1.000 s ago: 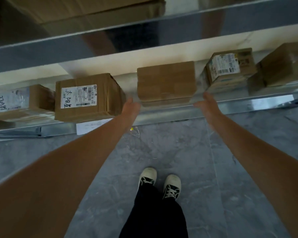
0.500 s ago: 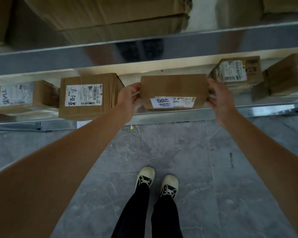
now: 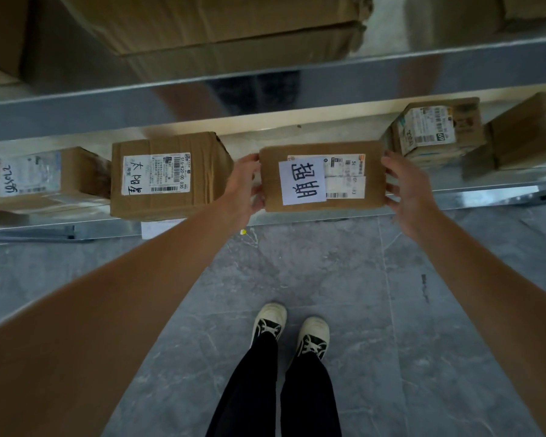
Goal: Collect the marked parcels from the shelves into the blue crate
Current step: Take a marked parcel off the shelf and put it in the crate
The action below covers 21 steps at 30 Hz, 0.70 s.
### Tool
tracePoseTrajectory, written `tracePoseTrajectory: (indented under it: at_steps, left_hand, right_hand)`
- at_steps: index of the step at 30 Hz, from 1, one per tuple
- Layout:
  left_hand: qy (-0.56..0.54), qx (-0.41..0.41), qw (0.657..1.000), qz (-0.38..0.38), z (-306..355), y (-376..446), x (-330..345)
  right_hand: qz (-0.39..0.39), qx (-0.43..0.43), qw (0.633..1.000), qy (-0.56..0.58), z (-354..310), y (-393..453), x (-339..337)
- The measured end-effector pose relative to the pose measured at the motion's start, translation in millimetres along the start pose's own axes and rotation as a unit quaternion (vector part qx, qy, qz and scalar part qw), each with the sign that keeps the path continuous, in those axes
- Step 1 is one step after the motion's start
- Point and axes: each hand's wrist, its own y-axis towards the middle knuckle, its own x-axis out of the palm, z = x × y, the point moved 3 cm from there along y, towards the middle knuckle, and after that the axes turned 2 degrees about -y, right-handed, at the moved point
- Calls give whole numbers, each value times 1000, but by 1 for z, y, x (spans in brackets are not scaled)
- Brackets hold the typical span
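Left hand (image 3: pixel 245 187) and right hand (image 3: pixel 405 190) each grip one end of the marked parcel (image 3: pixel 322 176), fingers closed on its sides. Parcel sits at the front edge of the lower shelf (image 3: pixel 486 197), white handwritten label (image 3: pixel 302 181) facing up, between neighbouring boxes.

Five parcels (image 3: pixel 322 176) on the lower shelf (image 3: pixel 501 193), two hands (image 3: pixel 243 187), two shoes (image 3: pixel 268 323).

marked parcel (image 3: pixel 322 179) between both hands
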Motion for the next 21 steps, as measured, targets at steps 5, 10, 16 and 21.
tracePoseTrajectory:
  at_steps: [5, 10, 16, 21]
  left_hand:
    - [101, -8, 993, -64, -1, -17, 8]
    - [164, 30, 981, -96, 23, -57, 18]
    - [95, 0, 984, -152, 45, -137, 31]
    - [107, -112, 965, -212, 13, -201, 40]
  right_hand:
    - [53, -11, 997, -60, 3, -13, -14]
    - [79, -17, 996, -43, -6, -59, -38]
    - [96, -21, 993, 71, -40, -137, -73]
    - [155, 5, 983, 95, -32, -197, -114]
